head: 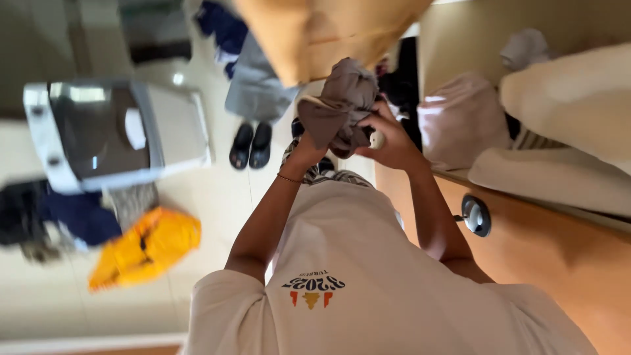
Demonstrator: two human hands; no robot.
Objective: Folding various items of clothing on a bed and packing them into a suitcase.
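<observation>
A white top-loading washing machine (112, 131) stands on the tiled floor (217, 197), a yellow garment (148, 246) just beside it. Further right, the left hand (309, 146) and right hand (392, 139) both clench a bunched grey-brown cloth (342, 105), held up over the floor. Pale bedding (565, 131) lies rightmost.

2 hands (348, 141), 1 grey-brown garment (342, 105), 2 black shoes (252, 146), 1 yellow cloth (148, 246), 1 washing machine (115, 131).
</observation>
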